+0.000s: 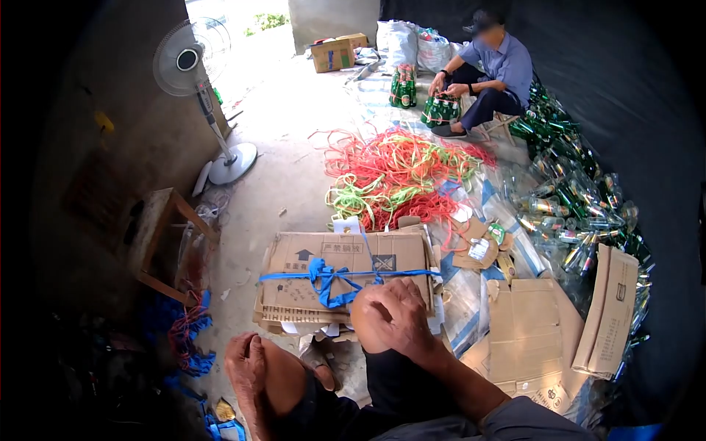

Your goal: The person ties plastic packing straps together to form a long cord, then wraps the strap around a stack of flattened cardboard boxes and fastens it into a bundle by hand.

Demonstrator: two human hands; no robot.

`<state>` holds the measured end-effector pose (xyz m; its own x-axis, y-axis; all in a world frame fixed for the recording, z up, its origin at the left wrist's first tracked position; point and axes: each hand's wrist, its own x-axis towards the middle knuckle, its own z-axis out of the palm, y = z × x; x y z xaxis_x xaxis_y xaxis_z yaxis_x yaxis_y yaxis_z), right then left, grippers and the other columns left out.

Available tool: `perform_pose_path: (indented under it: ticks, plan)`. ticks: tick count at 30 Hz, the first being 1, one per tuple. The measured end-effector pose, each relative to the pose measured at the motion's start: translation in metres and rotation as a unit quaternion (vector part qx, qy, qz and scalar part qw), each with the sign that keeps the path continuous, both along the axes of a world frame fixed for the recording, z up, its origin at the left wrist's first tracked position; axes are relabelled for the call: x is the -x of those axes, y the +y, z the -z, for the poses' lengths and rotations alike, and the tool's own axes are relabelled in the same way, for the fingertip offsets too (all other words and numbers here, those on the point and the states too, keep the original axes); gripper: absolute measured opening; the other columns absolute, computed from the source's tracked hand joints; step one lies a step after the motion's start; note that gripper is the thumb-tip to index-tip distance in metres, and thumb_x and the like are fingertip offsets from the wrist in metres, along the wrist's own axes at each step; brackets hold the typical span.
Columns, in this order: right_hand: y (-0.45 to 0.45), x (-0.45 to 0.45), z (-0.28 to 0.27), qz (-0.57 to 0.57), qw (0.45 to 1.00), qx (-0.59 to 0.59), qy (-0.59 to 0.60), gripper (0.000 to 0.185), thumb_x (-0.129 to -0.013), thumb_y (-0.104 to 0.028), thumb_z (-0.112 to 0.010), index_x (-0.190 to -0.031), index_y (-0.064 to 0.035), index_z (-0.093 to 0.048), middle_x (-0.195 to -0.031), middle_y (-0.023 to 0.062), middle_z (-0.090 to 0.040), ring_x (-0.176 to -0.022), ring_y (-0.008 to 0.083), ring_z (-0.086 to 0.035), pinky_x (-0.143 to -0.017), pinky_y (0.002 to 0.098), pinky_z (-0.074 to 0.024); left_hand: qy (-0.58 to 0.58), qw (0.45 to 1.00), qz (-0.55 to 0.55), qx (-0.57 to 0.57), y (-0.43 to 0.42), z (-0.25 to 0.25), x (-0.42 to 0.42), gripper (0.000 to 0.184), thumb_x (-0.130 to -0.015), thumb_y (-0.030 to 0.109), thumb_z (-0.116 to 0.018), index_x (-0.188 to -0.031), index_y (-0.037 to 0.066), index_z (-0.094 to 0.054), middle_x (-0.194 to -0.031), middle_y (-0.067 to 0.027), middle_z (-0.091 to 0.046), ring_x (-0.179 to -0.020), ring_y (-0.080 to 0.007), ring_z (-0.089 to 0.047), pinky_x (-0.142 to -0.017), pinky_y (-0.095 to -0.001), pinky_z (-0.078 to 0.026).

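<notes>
My left hand (pixel 246 360) rests against my left knee with nothing held, its fingers loosely bent. Draped over my right knee is my right hand (pixel 401 312), also without anything in it. In front of my knees lies a stack of flattened cardboard boxes (pixel 331 253), bound by blue strapping (pixel 294 276) that is knotted into a loose bow near the middle. The right hand is just below the stack's near edge and seems apart from it. My knee and hand hide part of that edge.
A pile of red and green straps (pixel 397 165) lies beyond the stack. Loose cardboard (pixel 526 331) and many glass bottles (pixel 566 191) are on the right. A co-worker (pixel 496 70) sits handling bundled green bottles (pixel 441 110). A fan (pixel 234 163) and wooden stool (pixel 158 228) stand left.
</notes>
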<state>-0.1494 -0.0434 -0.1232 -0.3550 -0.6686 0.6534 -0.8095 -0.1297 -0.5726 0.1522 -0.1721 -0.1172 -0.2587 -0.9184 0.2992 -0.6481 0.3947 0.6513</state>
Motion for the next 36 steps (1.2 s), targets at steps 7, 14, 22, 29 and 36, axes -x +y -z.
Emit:
perform_pose_path:
  ticks: [7,14,22,29,36]
  plan:
    - [0.000,0.001,-0.001,-0.004,1.000,0.002,-0.006,0.021,-0.079,-0.004,-0.077,-0.098,-0.0056,-0.070,-0.091,0.0102,-0.067,-0.087,0.0317,-0.060,-0.081,0.0421,-0.0482,-0.005,1.000,0.002,0.006,-0.003,0.006,-0.003,0.020,-0.098,0.013,-0.067,-0.107,-0.003,-0.074,-0.105,-0.0206,-0.074,-0.097,-0.0346,-0.071,-0.088,-0.0377,-0.054]
    - [0.001,0.002,-0.002,-0.007,1.000,0.008,-0.006,0.021,-0.079,-0.004,-0.078,-0.098,-0.0054,-0.070,-0.091,0.0103,-0.067,-0.087,0.0313,-0.060,-0.080,0.0415,-0.0478,-0.007,1.000,0.006,0.011,-0.004,0.009,-0.005,0.022,-0.098,0.015,-0.067,-0.108,-0.004,-0.073,-0.106,-0.0206,-0.074,-0.097,-0.0348,-0.071,-0.088,-0.0375,-0.054]
    - [-0.001,0.003,-0.001,-0.008,1.000,0.019,-0.002,0.014,-0.085,-0.007,-0.074,-0.095,-0.0096,-0.065,-0.091,0.0065,-0.064,-0.084,0.0293,-0.056,-0.080,0.0423,-0.0449,-0.020,1.000,0.007,0.004,-0.004,0.007,-0.004,0.024,-0.099,0.017,-0.066,-0.109,-0.003,-0.073,-0.106,-0.0204,-0.073,-0.096,-0.0355,-0.071,-0.086,-0.0382,-0.055]
    - [-0.001,0.004,0.002,-0.010,1.000,0.014,-0.003,0.015,-0.084,-0.007,-0.074,-0.096,-0.0093,-0.065,-0.093,0.0072,-0.064,-0.087,0.0303,-0.058,-0.081,0.0431,-0.0455,-0.034,0.999,0.006,0.012,-0.005,0.008,-0.005,0.025,-0.100,0.018,-0.065,-0.110,-0.003,-0.073,-0.107,-0.0206,-0.073,-0.096,-0.0356,-0.071,-0.086,-0.0386,-0.055]
    - [-0.001,0.004,0.004,-0.009,1.000,0.011,-0.004,0.017,-0.083,-0.008,-0.076,-0.097,-0.0092,-0.066,-0.093,0.0076,-0.064,-0.088,0.0312,-0.059,-0.082,0.0436,-0.0461,-0.042,0.999,-0.005,-0.011,-0.002,0.002,-0.004,0.026,-0.100,0.019,-0.065,-0.113,-0.002,-0.074,-0.109,-0.0206,-0.074,-0.097,-0.0353,-0.072,-0.087,-0.0387,-0.056]
